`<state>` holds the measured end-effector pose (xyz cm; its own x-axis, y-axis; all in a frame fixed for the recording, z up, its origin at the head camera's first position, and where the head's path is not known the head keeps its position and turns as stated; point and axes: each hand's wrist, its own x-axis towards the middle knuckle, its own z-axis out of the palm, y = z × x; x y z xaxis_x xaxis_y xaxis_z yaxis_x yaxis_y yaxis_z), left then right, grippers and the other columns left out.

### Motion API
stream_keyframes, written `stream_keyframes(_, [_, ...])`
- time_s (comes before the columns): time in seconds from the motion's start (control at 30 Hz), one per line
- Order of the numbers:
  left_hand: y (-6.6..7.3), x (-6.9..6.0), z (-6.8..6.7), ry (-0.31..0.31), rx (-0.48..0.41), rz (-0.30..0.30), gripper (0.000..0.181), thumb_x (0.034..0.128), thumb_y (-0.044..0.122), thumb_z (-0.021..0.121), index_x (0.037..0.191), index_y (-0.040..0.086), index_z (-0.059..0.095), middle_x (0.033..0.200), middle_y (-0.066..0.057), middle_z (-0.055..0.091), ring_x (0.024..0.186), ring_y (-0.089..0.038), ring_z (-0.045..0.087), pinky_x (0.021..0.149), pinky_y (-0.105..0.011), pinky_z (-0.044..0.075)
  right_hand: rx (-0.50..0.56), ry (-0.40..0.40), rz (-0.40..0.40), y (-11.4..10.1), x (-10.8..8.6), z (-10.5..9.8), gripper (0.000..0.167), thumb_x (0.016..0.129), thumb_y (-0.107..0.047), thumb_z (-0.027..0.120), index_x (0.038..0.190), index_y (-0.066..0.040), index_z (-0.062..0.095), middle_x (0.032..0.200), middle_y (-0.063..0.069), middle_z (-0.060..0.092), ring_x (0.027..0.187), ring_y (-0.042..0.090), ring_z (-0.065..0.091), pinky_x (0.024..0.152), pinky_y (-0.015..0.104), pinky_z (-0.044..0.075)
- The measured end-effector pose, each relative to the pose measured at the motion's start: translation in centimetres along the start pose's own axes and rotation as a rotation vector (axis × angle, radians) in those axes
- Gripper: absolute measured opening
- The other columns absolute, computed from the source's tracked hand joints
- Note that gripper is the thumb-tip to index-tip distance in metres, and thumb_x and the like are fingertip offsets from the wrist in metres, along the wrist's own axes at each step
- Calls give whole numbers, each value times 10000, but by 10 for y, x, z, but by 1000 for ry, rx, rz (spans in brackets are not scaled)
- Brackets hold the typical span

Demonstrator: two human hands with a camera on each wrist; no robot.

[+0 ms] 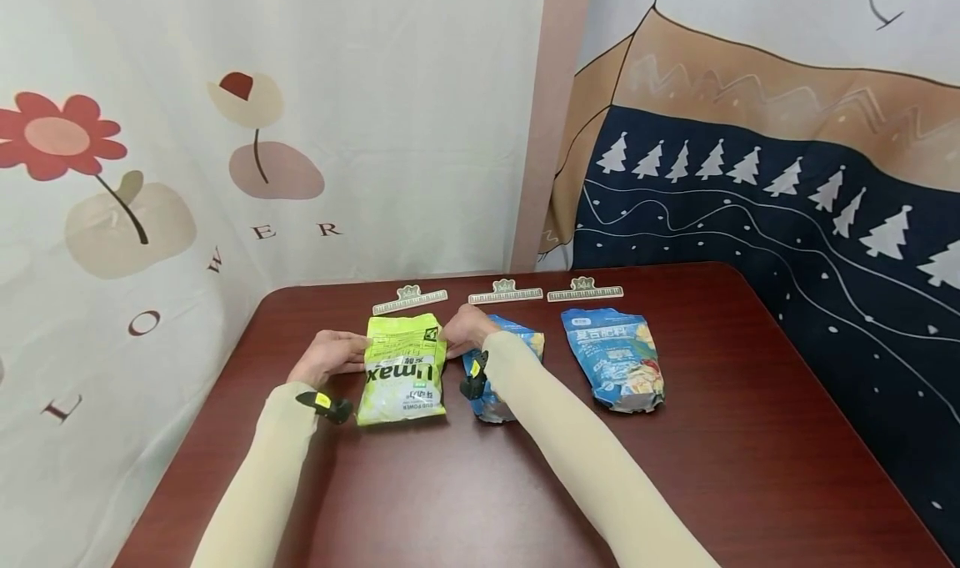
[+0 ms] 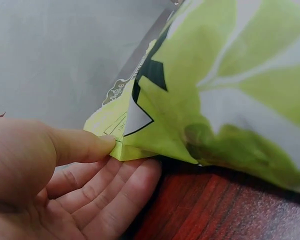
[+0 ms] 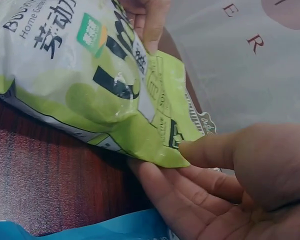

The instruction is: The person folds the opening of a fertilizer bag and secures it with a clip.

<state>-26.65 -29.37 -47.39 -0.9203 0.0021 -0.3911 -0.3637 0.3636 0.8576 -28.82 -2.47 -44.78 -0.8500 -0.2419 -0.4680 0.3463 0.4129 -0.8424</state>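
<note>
A green and white plastic bag (image 1: pixel 403 372) with large dark "Umax" lettering lies on the table in front of the person. At its left edge the left hand (image 1: pixel 330 356) pinches the bag between thumb and fingers; the left wrist view shows the thumb (image 2: pixel 85 146) on top and the fingers beneath. The right hand (image 1: pixel 468 328) pinches the opposite upper edge, thumb (image 3: pixel 210 150) above and fingers under the film. Beneath the right wrist lies a blue bag (image 1: pixel 489 401), partly hidden by that arm. The green bag's upper part looks flattened in the right wrist view.
Another blue bag (image 1: pixel 617 364) with printed food pictures lies to the right. Along the table's back edge sit three ruler-shaped clips: a left clip (image 1: pixel 409 301), a middle clip (image 1: pixel 505 293) and a right clip (image 1: pixel 585 290). Printed curtains hang behind the dark red table (image 1: pixel 750 434).
</note>
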Motion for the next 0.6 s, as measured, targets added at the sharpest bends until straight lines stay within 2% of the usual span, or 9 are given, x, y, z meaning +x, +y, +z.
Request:
stream_keyframes(0.17, [-2, 1, 0, -1, -19, -2, 471, 1032, 168, 607, 1369, -154, 534, 970, -53, 745, 824, -102, 713, 788, -290, 626, -6, 87, 34, -2, 1, 6, 131, 949, -46, 702, 1012, 66, 727, 816, 128, 691, 689, 223, 737, 791, 367, 636])
stream_keyframes(0.27, [-2, 2, 0, 0, -37, -18, 473, 1028, 166, 612, 1377, -143, 531, 953, -31, 740, 819, -96, 713, 784, -276, 623, -2, 117, 50, -3, 2, 6, 119, 936, -62, 731, 991, 43, 732, 799, 125, 699, 690, 228, 753, 760, 357, 638])
stream_keyframes(0.43, [-2, 2, 0, 1, -66, -12, 468, 1023, 152, 608, 1378, -142, 528, 957, -25, 744, 822, -88, 719, 786, -269, 620, 24, 124, 40, -3, 2, 5, 125, 927, -56, 745, 1005, 42, 740, 772, 117, 682, 640, 211, 725, 749, 367, 638])
stream_keyframes(0.6, [1, -4, -2, -2, -93, 20, 450, 1022, 130, 594, 1384, -131, 532, 1008, -30, 751, 861, -81, 723, 808, -269, 617, -4, 121, 9, -3, -1, 4, 110, 915, -76, 765, 985, 9, 763, 774, 106, 703, 677, 229, 752, 741, 363, 637])
